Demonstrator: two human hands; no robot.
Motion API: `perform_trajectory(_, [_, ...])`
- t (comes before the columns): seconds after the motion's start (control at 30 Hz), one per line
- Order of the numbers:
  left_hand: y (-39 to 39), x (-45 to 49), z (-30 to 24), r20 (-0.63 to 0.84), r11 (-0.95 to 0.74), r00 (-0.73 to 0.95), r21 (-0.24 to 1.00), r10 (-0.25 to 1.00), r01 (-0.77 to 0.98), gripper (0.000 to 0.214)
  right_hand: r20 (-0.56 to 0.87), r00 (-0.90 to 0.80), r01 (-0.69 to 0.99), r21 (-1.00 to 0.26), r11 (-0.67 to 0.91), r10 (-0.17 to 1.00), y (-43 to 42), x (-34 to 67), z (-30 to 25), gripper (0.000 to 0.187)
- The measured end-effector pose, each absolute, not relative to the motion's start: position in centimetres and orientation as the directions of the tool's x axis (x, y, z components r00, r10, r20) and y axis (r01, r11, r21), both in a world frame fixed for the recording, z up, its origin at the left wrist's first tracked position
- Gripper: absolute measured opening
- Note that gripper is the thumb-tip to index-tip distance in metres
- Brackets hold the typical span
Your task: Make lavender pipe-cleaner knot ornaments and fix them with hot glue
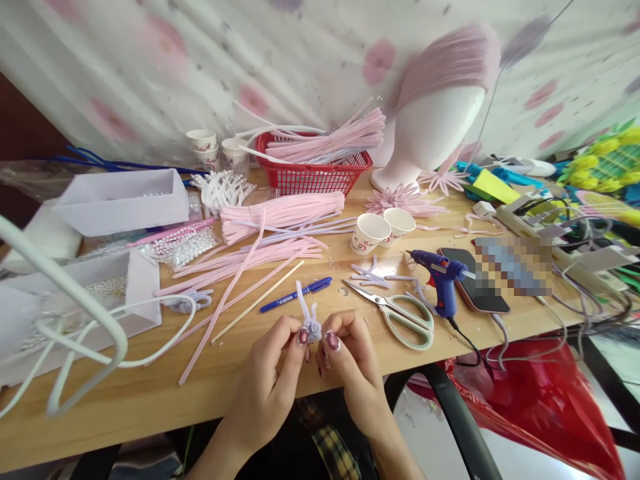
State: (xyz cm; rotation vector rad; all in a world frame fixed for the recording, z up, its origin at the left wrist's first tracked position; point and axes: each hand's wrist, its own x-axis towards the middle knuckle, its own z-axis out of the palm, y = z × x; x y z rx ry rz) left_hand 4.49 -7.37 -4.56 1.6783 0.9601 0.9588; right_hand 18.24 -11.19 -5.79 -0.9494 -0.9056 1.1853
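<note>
Lavender in colour, one small curled fuzzy piece (314,330) with two rising ends is over the wooden desk (150,407). The left hand (273,367) pinches it; the right hand (354,363) is just beside, but I cannot tell if it also grips. Beyond are one blue pen (296,295), one pair of pale-green-handled scissors (385,302), one blue glue gun (444,283) and, farther, two white paper cups (369,235).

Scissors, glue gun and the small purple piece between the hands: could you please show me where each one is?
Scissors (384,303): head view, on the pivot.
Glue gun (445,277): head view, on the blue body.
Purple piece (313,331): head view, on the curled part.
</note>
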Motion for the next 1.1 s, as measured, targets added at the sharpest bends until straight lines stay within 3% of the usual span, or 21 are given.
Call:
perform_trajectory(0.17, [-7.4, 4.5, -4.2, 0.132, -0.202, 0.452, 0.973, 0.882, 0.109, 0.022, 0.155, 0.166, -0.234, -0.953, 0.192, 0.974, -11.5, 18.0, -6.1, 0.006])
perform_trajectory(0.3, [-7.2, 3.9, -4.1, 0.235, -0.312, 0.413, 0.941, 0.880, 0.129, 0.016, 0.224, 0.266, -0.075, -0.965, 0.252, 0.937, -11.4, 18.5, -6.2, 0.010])
perform_trajectory(0.37, [-7.1, 3.5, -4.0, 0.366, -0.452, 0.333, 0.861, 0.869, 0.234, 0.009, 0.250, 0.271, 0.012, -0.967, 0.256, 0.930, -11.4, 19.0, -6.1, 0.011])
perform_trajectory(0.4, [-7.0, 3.3, -3.9, 0.432, -0.528, 0.329, 0.791, 0.839, 0.309, 0.020, 0.261, 0.259, 0.049, -0.965, 0.257, 0.930, -11.4, 19.2, -6.0, 0.011])
perform_trajectory(0.47, [-6.8, 3.1, -3.6, 0.505, -0.658, 0.424, 0.619, 0.752, 0.430, 0.044, 0.277, 0.221, 0.097, -0.960, 0.262, 0.935, -11.4, 19.5, -5.8, 0.012])
perform_trajectory(0.53, [-6.5, 3.1, -3.2, 0.474, -0.730, 0.561, 0.514, 0.679, 0.450, 0.055, 0.273, 0.177, 0.110, -0.960, 0.257, 0.946, -11.5, 19.7, -5.4, 0.013])
perform_trajectory(0.63, [-6.2, 3.2, -2.8, 0.316, -0.694, 0.688, 0.613, 0.654, 0.378, 0.053, 0.234, 0.148, 0.037, -0.972, 0.231, 0.961, -11.6, 19.8, -4.6, 0.013])
perform_trajectory(0.77, [-6.2, 3.4, -2.8, 0.082, -0.428, 0.666, 0.822, 0.742, 0.376, 0.024, 0.195, 0.128, -0.148, -0.966, 0.213, 0.972, -11.6, 19.9, -4.2, 0.011])
perform_trajectory(0.97, [-6.3, 3.6, -3.1, 0.078, -0.352, 0.665, 0.891, 0.743, 0.288, 0.022, 0.270, 0.141, 0.098, -0.961, 0.258, 0.952, -11.5, 19.4, -4.9, 0.034])
perform_trajectory(1.1, [-6.2, 3.8, -3.2, 0.045, -0.336, 0.687, 0.894, 0.726, 0.297, 0.027, 0.232, 0.125, -0.046, -0.970, 0.239, 0.965, -11.0, 19.1, -5.3, 0.025])
